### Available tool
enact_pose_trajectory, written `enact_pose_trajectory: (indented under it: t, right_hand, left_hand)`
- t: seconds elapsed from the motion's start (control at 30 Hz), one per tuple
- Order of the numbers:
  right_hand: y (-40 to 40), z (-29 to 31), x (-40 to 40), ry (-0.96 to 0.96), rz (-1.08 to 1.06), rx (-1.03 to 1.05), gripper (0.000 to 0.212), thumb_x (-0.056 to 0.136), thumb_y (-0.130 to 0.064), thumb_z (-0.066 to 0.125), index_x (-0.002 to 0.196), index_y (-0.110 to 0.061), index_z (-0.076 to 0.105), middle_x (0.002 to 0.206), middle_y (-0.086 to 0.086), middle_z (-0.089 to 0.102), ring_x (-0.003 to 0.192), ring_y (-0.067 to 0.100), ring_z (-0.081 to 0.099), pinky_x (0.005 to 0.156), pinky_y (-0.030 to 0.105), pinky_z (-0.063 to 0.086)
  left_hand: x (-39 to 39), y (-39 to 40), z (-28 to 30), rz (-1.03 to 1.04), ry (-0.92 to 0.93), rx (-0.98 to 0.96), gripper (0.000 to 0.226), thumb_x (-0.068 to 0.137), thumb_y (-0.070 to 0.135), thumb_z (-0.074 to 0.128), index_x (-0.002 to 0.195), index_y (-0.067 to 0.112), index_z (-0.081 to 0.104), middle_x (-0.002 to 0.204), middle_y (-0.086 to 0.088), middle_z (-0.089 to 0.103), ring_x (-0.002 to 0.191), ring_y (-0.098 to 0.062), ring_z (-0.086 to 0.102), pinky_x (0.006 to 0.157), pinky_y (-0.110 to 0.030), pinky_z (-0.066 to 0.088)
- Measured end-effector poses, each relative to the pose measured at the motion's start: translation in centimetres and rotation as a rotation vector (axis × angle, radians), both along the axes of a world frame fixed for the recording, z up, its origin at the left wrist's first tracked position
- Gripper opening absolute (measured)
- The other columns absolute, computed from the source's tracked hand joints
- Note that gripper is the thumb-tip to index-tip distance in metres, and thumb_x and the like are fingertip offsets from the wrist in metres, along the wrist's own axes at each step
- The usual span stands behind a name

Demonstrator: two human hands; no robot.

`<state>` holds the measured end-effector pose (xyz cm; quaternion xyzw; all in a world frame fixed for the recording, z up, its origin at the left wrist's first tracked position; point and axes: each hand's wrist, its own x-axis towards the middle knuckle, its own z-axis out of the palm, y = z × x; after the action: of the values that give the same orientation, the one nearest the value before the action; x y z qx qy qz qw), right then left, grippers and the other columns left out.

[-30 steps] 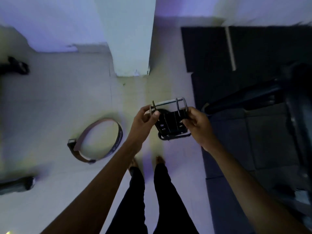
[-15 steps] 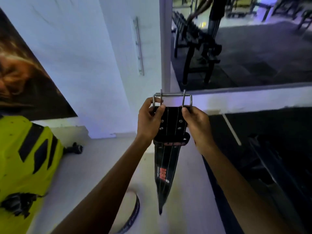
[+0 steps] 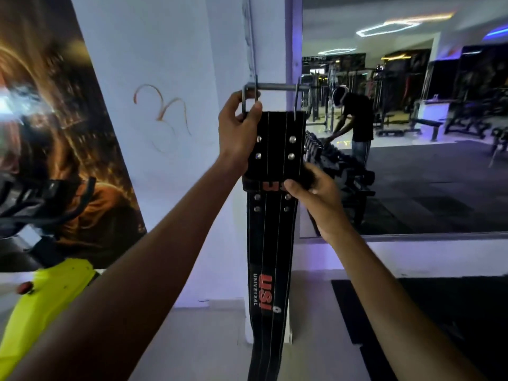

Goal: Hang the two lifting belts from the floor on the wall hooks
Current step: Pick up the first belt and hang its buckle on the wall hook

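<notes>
Black lifting belt [image 3: 270, 243] held upright before white wall [image 3: 165, 64], left hand [image 3: 237, 130] closed on metal buckle [image 3: 275, 88], right hand [image 3: 316, 199] pinching the belt's right edge, strap hanging toward floor [image 3: 206, 339].

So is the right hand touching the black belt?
Touching. The head view shows the right hand, fingers curled, gripping the black belt below its buckle.

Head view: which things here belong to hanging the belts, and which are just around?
Job:
black lifting belt, hanging down
its metal buckle
left hand, grip at the buckle
right hand, grip at the belt's loop
white wall

Just around:
poster
yellow machine
mirror
</notes>
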<state>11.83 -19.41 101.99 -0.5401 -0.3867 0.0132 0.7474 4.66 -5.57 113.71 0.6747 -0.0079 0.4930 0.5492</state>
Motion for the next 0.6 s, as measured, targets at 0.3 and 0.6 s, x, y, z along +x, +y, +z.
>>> enact_pose_trajectory:
  t: [0.3,0.6]
  right_hand:
    - [2.8,-10.5,-1.9,0.034,-0.098,-0.264,0.025,0.080,-0.031,0.079,0.089,-0.010,0.069,0.083,0.011,0.074,0.079,0.030,0.070,0.073,0.031,0.055]
    - [2.8,-3.0,-2.8,0.028,-0.029,-0.197,0.019,0.079,-0.027,0.081,0.082,-0.015,0.066,0.068,-0.006,0.074,0.071,0.000,0.072,0.069,0.012,0.054]
  left_hand:
    - [-1.4,2.1,5.5,-0.011,-0.083,-0.072,0.015,0.100,0.013,0.056,0.112,0.018,0.064,0.067,-0.011,0.049,0.058,-0.025,0.045,0.052,-0.028,0.039]
    - [-1.6,3.6,6.5,-0.003,-0.068,-0.141,0.023,0.101,0.016,0.056,0.123,0.017,0.063,0.073,-0.009,0.053,0.065,-0.026,0.050,0.054,-0.029,0.044]
